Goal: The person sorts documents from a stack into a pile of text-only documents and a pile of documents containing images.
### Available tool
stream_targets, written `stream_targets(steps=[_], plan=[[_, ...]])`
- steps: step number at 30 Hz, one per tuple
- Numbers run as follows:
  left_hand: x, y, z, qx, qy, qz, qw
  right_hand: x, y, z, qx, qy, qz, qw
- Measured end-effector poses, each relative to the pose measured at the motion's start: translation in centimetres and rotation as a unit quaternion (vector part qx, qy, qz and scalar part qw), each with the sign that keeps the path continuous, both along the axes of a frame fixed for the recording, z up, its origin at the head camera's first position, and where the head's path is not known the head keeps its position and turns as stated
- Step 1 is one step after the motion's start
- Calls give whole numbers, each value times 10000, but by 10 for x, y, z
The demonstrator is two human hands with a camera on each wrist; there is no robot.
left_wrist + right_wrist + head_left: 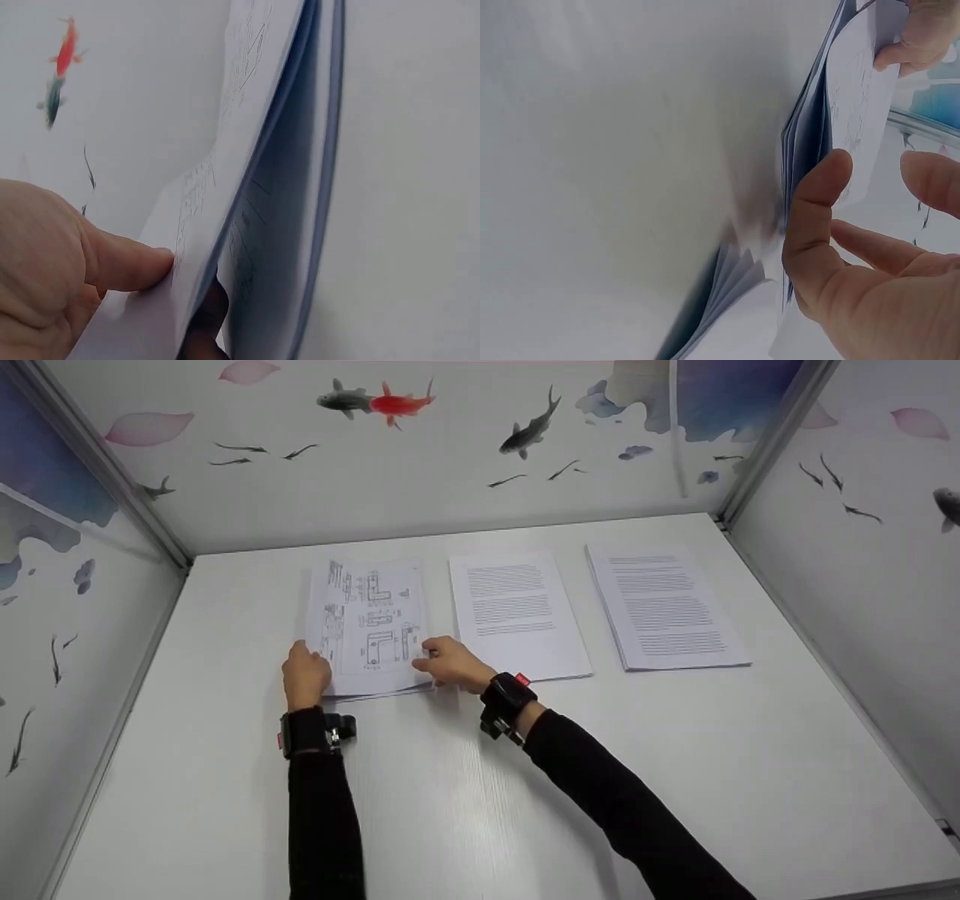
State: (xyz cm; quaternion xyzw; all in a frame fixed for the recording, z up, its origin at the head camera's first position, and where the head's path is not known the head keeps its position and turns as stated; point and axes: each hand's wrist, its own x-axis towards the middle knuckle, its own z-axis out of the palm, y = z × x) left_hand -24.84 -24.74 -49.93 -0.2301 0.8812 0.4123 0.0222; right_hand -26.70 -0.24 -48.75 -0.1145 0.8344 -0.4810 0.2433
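Note:
A stack of printed sheets (pixel 375 619) with technical line drawings lies at the left of the table. My left hand (pixel 306 679) pinches the upper sheets (pixel 202 202) at their left edge, thumb on the printed face and fingers underneath. In the left wrist view those sheets bow up, leaving a gap over the lower ones. My right hand (pixel 454 662) is at the stack's right edge. Its thumb (pixel 930 180) and bent index finger (pixel 817 195) stand apart, the index fingertip right by the sheet edges.
A middle stack of text pages (pixel 517 652) lies just right of my right hand, its corner sheets fanned in the right wrist view. Another text stack (pixel 667 585) sits farther right. White walls with painted fish (pixel 401 405) enclose the white table (pixel 450 810) at the back and sides.

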Motion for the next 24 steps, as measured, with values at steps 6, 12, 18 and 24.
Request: stream_targets(steps=[6, 12, 18, 24], plan=[[1, -3, -2, 70, -159, 65, 9998, 0, 1, -2, -3, 56, 33, 10000], [2, -2, -1, 1, -366, 106, 9993, 0, 2, -3, -61, -68, 104, 9999], [5, -1, 2, 36, -386, 171, 9991, 0, 2, -3, -99, -103, 66, 9999], [9, -1, 8, -235, -614, -53, 9978, 0, 1, -3, -271, -291, -40, 9992]])
